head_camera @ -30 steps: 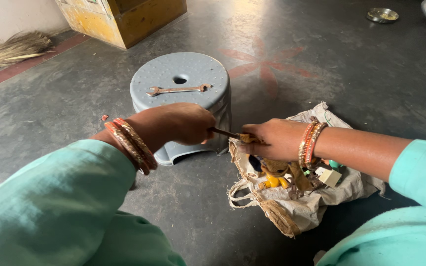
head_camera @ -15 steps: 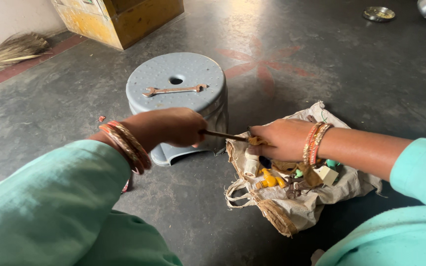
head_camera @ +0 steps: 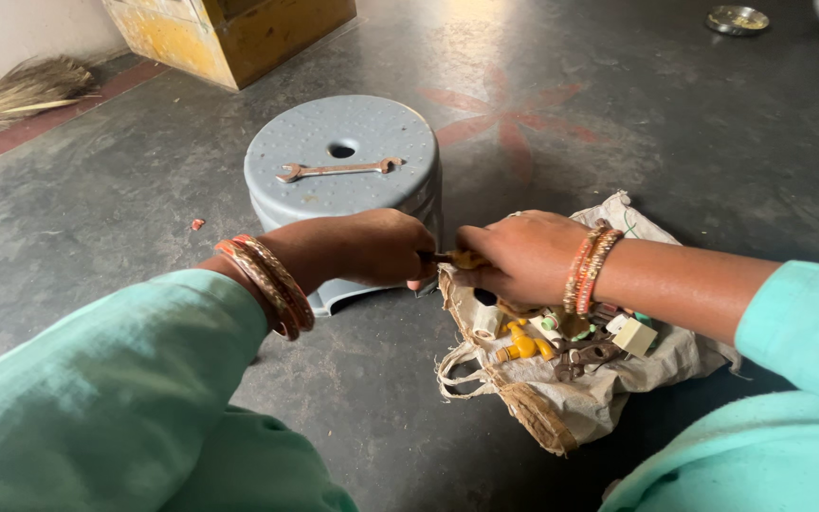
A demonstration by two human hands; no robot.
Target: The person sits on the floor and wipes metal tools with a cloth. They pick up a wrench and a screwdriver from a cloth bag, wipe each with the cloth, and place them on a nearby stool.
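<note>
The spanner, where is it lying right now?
In the head view the spanner lies flat on top of the round grey plastic stool, just below its centre hole, beyond the left hand and untouched by either hand.

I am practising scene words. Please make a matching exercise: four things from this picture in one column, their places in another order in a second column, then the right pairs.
Things:
1. wrench
2. broom
3. metal dish
4. cloth bag

Places:
A. floor, far right corner
B. under the right hand
C. on the grey stool
D. by the left wall

Pairs: 1-C, 2-D, 3-A, 4-B
</note>
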